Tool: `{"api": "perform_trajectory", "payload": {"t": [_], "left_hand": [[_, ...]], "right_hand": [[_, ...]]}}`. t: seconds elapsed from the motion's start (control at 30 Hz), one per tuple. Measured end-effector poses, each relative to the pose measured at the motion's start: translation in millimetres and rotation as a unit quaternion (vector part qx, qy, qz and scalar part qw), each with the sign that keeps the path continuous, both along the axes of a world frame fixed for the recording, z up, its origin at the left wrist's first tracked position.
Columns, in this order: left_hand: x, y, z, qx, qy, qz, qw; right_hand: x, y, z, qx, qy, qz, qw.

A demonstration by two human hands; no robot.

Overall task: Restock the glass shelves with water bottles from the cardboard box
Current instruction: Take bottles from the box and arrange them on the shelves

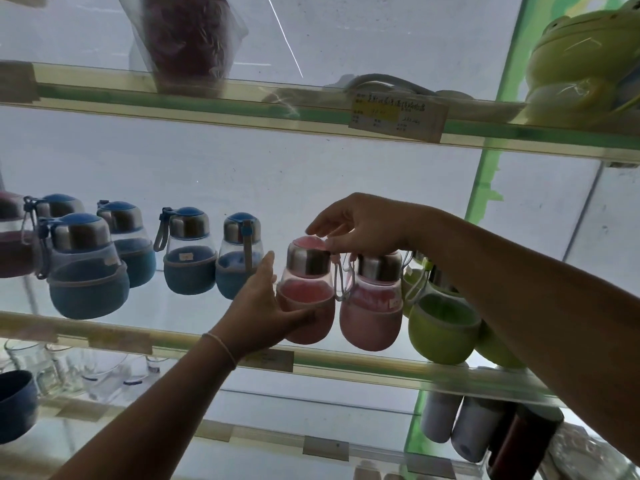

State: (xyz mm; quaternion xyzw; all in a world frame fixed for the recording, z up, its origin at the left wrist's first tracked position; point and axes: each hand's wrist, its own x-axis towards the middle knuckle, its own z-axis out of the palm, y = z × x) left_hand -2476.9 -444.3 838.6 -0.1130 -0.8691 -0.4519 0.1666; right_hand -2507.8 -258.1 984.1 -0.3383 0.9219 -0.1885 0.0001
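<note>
On the middle glass shelf, a small clear bottle with a pink fabric sleeve, a steel collar and a pink cap stands upright at the front edge, held from two sides. The left hand wraps its thumb and fingers round the pink sleeve from the left and below, gripping it. The right hand reaches in from the right, its fingers loosely bent, fingertips touching the cap's top; it does not clasp the cap.

Just right of that bottle, touching it, stands a second pink-sleeved bottle with a steel collar, its cord loop hanging between the two. Further right sit lime-green-sleeved bottles, partly hidden by the right forearm. Left of the held bottle, four or five blue-sleeved clear bottles with blue caps stand in a loose row, the nearest just beside the left hand; the clear upper parts of these bottles show nothing inside.

Above the held bottle, the upper glass shelf carries a yellow price label, a dark red item in a clear bag and a green frog-shaped container. Below it, clear glass cups stand to the left and white cylindrical flasks to the right.
</note>
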Motion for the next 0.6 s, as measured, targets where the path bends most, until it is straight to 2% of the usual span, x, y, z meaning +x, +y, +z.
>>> {"api": "perform_trajectory", "payload": {"t": [0.07, 0.2, 0.33, 0.4, 0.5, 0.6], "left_hand": [[-0.6, 1.9, -6.5, 0.005, 0.01, 0.018, 1.0], [-0.5, 2.9, -8.2, 0.018, 0.024, 0.018, 0.999], [-3.0, -1.4, -5.2, 0.037, 0.021, -0.015, 0.999], [-7.3, -5.6, -5.4, 0.05, 0.009, -0.032, 0.998], [-13.3, -11.5, -6.0, 0.07, -0.011, -0.056, 0.996], [-17.0, -15.9, -7.4, 0.086, -0.018, -0.072, 0.994]], "right_hand": [[-0.2, -4.5, 0.0, 0.005, 0.001, 0.002, 1.0], [-1.4, 6.3, 14.5, -0.003, 0.088, -0.071, 0.994], [3.6, 27.2, 26.1, 0.147, -0.021, -0.094, 0.984], [4.5, 29.4, 19.1, 0.185, -0.042, -0.107, 0.976], [2.5, 30.7, 4.5, 0.142, -0.003, -0.13, 0.981], [6.1, 30.3, -0.1, 0.104, -0.002, -0.136, 0.985]]}}
